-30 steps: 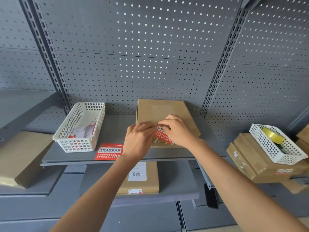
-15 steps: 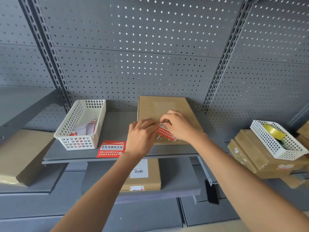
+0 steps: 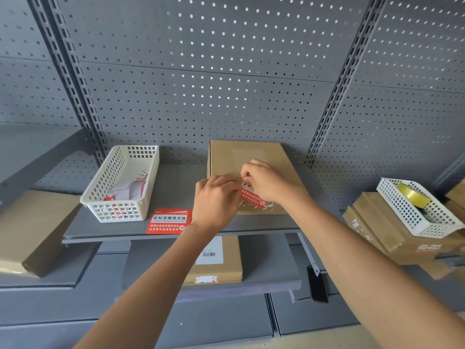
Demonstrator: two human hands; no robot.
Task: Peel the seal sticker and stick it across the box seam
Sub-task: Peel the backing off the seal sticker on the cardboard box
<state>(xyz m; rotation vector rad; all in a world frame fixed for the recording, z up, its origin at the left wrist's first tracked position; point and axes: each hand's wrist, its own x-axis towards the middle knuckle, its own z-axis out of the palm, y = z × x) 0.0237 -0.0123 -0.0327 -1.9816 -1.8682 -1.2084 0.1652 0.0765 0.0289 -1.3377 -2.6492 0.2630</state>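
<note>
Showing matt brown cardboard on the box (image 3: 247,157), glossy red paper on the seal sticker (image 3: 251,197), perforated matt grey metal on the shelf (image 3: 181,187), white plastic lattice on the basket (image 3: 120,187) at left.

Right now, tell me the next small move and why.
Probably finish peeling, then lay the red sticker over the box's near edge. Both the left hand and right hand pinch it there; whether it is stuck down cannot be told.

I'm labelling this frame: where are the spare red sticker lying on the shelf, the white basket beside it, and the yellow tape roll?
Spare red sticker (image 3: 168,221): head view, printed face.
White basket (image 3: 118,212): head view, front wall.
Yellow tape roll (image 3: 412,195): head view, outer band.
</note>
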